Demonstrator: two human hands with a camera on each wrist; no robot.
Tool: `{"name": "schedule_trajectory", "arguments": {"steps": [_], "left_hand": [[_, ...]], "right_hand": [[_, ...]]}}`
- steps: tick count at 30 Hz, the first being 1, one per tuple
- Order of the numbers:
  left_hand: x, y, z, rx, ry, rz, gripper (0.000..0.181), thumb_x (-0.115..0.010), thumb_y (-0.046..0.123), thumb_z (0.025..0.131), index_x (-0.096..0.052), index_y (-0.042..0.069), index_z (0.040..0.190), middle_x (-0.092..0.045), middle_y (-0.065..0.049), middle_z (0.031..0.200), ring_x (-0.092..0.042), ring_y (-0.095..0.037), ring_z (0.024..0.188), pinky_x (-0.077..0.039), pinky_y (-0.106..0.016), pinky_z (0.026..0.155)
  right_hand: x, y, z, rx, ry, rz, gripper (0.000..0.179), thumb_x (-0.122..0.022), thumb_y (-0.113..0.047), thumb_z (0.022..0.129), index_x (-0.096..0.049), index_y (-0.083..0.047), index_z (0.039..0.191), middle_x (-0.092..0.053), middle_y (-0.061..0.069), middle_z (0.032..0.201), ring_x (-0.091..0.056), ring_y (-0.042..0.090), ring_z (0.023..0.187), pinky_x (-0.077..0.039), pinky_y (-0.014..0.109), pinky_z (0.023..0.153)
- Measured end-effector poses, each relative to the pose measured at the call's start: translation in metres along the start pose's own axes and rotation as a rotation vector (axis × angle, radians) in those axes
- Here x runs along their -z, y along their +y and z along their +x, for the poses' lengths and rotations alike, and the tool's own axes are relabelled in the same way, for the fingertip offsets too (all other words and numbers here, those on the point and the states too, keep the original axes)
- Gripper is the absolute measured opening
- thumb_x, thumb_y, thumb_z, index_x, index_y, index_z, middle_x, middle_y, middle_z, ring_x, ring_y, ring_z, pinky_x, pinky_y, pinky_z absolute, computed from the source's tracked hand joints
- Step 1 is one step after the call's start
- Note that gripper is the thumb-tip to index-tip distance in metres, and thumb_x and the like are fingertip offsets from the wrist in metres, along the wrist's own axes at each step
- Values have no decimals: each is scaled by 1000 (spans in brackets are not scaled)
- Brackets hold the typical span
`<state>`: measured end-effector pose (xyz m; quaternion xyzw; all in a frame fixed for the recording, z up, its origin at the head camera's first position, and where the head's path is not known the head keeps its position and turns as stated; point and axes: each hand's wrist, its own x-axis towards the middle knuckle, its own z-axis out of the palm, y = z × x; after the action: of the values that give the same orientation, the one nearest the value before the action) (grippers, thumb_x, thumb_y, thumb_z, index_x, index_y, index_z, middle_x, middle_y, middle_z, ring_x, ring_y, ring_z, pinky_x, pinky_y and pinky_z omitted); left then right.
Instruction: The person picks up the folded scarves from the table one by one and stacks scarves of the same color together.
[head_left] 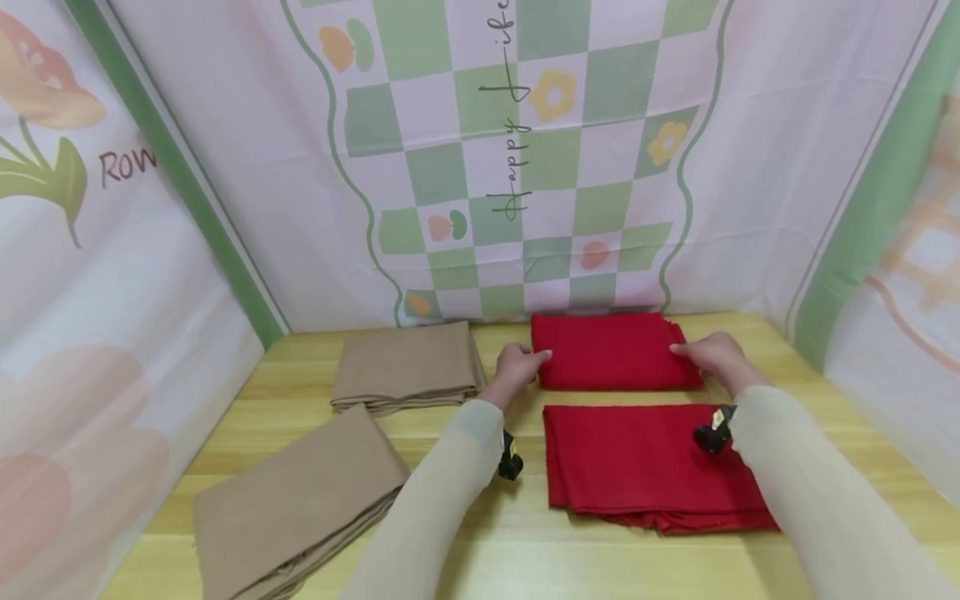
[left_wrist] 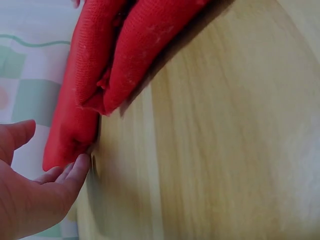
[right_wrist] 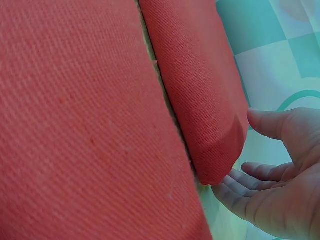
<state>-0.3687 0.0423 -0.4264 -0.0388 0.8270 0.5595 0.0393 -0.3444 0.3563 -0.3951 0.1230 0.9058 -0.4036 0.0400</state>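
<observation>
A folded red cloth (head_left: 611,352) lies at the back of the table, between both hands. My left hand (head_left: 519,367) is at its left end; in the left wrist view, the fingertips (left_wrist: 80,165) touch the cloth's edge and the thumb stands apart. On the opposite end, my right hand (head_left: 718,360) has its thumb near the cloth's side and its relaxed fingers (right_wrist: 235,192) at the lower corner. A second folded red cloth (head_left: 637,462) lies nearer, partly covered by the right forearm.
To the left, a folded tan cloth (head_left: 408,362) lies at the back, and another tan cloth (head_left: 292,500) lies angled nearer the front. Everything rests on a wooden table (head_left: 510,533). A patterned curtain (head_left: 517,167) hangs along the table's back edge.
</observation>
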Motion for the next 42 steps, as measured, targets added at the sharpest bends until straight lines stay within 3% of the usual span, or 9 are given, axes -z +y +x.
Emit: {"name": "schedule_trajectory", "arguments": {"steps": [3, 7, 13, 17, 21, 26, 31, 36, 42], "left_hand": [[0, 0, 0, 12, 5, -23, 41, -74, 29, 87, -61, -4, 110, -62, -9, 100, -60, -17, 78, -50, -32, 77], [-1, 2, 1, 51, -13, -90, 29, -74, 25, 87, -55, 4, 82, -46, -1, 73, -44, -13, 64, -42, -28, 60], [-3, 4, 6, 101, -44, -168, 52, -74, 21, 88, -31, 15, 59, -23, 4, 55, -28, -12, 50, -28, -28, 48], [-4, 4, 3, 107, -36, -256, 40, -73, 17, 88, -41, 13, 64, -35, 4, 58, -37, -11, 52, -35, -25, 50], [-5, 3, 2, 128, -41, -364, 18, -70, 13, 90, -57, 1, 89, -47, 0, 69, -45, -12, 61, -46, -27, 62], [-6, 2, 2, 161, -51, -435, 26, -68, 12, 91, -57, -5, 107, -46, 0, 70, -47, -13, 64, -50, -32, 73], [-7, 4, 2, 184, -48, -424, 29, -68, 13, 92, -57, -5, 111, -49, -1, 75, -47, -14, 69, -50, -35, 79], [-9, 6, 2, 176, -33, -372, 34, -69, 17, 91, -59, -5, 115, -54, -2, 80, -49, -14, 70, -50, -32, 72], [-11, 6, 3, 167, -23, -383, 30, -69, 16, 91, -61, -5, 110, -59, -5, 82, -55, -16, 70, -53, -34, 69]], "right_hand": [[-2, -2, -1, -12, 3, 5, 49, -63, -31, 91, -53, 16, 102, -52, 13, 83, -49, 28, 80, -42, 35, 70], [-5, -5, -1, -10, 6, 2, 66, -61, -30, 92, -41, 25, 122, -48, 29, 107, -46, 37, 98, -42, 44, 87], [-9, -8, 0, -19, 7, 25, 68, -61, -24, 92, -33, 27, 128, -42, 35, 120, -42, 42, 108, -36, 50, 101], [-10, -9, 0, -39, -3, 35, 69, -60, -24, 93, -30, 27, 130, -40, 35, 123, -40, 43, 112, -32, 52, 105], [-12, -10, 0, -42, 0, 39, 70, -60, -24, 93, -31, 27, 130, -40, 35, 123, -40, 43, 112, -33, 52, 104], [-14, -12, 1, -40, 5, 68, 68, -60, -22, 93, -32, 28, 129, -41, 33, 119, -41, 40, 108, -34, 49, 102], [-16, -11, 3, -60, 4, 91, 69, -59, -21, 93, -29, 27, 131, -40, 34, 121, -41, 40, 109, -35, 47, 101], [-16, -10, 5, -65, 7, 104, 69, -59, -20, 93, -28, 28, 132, -39, 35, 124, -40, 40, 110, -34, 47, 102], [-16, -10, 5, -64, 1, 134, 68, -58, -18, 93, -27, 28, 132, -38, 35, 126, -40, 40, 111, -34, 47, 103]]}}
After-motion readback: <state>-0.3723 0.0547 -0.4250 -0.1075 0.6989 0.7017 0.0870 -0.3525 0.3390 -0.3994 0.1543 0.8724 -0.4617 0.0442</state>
